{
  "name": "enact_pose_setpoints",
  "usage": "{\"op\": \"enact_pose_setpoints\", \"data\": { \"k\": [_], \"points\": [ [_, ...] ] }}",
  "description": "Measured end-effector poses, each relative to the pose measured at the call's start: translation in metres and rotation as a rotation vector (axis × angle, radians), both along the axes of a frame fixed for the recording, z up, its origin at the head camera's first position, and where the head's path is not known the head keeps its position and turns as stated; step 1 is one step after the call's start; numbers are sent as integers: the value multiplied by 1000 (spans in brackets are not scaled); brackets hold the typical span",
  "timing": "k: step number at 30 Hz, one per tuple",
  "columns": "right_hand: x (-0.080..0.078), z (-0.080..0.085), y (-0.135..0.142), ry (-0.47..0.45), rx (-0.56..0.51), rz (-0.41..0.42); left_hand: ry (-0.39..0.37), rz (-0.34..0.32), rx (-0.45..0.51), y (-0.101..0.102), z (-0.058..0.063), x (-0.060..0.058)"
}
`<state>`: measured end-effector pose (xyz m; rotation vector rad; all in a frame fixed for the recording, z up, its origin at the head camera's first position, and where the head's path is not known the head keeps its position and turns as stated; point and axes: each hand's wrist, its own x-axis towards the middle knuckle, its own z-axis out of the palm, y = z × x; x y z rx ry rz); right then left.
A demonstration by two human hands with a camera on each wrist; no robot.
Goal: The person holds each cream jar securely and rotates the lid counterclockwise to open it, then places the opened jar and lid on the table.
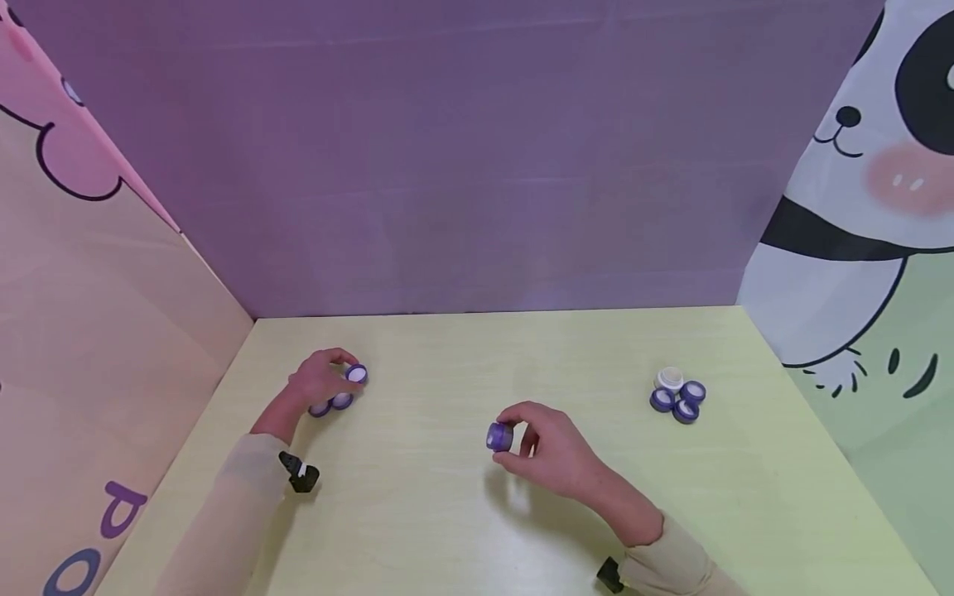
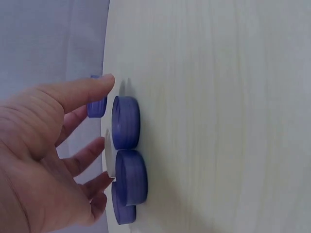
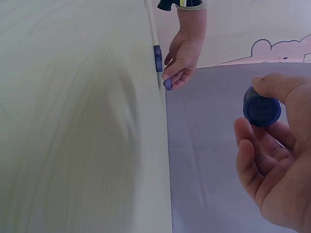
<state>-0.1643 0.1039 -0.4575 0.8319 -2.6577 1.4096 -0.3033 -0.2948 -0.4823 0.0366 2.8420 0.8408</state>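
At the left of the table, my left hand pinches a round purple cap with a white inside. In the left wrist view that cap sits between thumb and forefinger, beside a cluster of several purple caps and one white cap on the tabletop. My right hand holds a small purple jar above the table's middle, between thumb and fingers. The right wrist view shows the jar's dark round end with faint raised lettering.
A second group of several purple caps and one white cap lies at the right of the pale wooden table. A purple backdrop stands behind the table, with printed panels on both sides.
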Motion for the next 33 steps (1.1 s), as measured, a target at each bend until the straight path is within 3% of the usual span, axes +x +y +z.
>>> {"op": "enact_pose_setpoints", "data": {
  "k": [11, 21, 33],
  "points": [
    [0, 1, 0, -6, 13, -4, -10, 68, -76, 6, 1, 3],
    [1, 0, -1, -12, 16, -3, -58, 182, -36, 9, 0, 6],
    [0, -2, -1, -1, 15, 3, -82, 181, -25, 8, -3, 7]
  ]
}}
